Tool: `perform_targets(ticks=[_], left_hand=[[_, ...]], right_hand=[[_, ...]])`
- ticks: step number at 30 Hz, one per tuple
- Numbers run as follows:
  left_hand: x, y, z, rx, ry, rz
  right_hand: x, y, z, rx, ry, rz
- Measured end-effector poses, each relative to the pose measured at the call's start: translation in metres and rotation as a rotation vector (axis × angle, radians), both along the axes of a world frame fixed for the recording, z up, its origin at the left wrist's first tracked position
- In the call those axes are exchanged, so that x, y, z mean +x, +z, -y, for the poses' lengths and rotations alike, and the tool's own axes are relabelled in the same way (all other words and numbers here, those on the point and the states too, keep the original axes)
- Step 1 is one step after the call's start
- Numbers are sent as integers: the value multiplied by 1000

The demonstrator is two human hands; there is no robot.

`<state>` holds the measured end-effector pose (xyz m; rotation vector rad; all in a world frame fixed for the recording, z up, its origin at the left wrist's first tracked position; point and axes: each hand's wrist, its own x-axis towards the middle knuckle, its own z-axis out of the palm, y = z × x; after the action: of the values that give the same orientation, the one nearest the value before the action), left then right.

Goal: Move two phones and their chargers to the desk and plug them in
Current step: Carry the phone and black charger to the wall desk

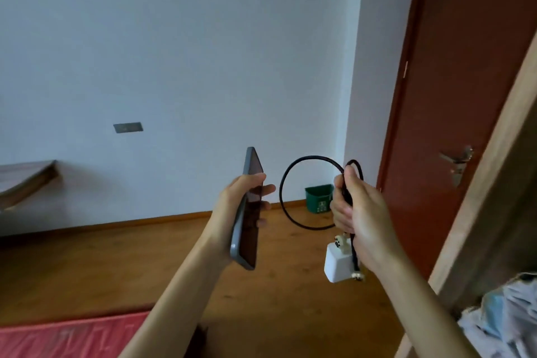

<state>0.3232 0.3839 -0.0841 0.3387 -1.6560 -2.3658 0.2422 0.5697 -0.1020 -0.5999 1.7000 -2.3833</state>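
A dark phone [249, 212] with a grey frame stands almost upright in mid-air, screen facing right, gripped around its middle by my left hand [238, 200]. To its right, my right hand [357, 212] is closed on a charger: a black cable [283, 183] loops out to the left of the fist, and a white plug block [337, 263] hangs just below the fingers. The corner of a wooden desk [26, 177] shows at the far left against the wall. Only one phone and one charger are in view.
A grey wall socket plate [128, 127] sits on the pale wall above the wooden floor [145, 256]. A green bin [319, 197] stands in the corner beside a red-brown door [453, 96]. A red mat [72, 337] lies bottom left; a wooden post and crumpled cloth [505, 317] are at right.
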Motion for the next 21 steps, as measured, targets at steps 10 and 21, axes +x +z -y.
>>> perform_targets(ticks=[10, 21], left_hand=[[-71, -26, 106, 39, 86, 3], [-160, -18, 262, -24, 102, 20]], right_hand=[[-87, -22, 104, 26, 118, 34], [-181, -16, 255, 51, 69, 46]])
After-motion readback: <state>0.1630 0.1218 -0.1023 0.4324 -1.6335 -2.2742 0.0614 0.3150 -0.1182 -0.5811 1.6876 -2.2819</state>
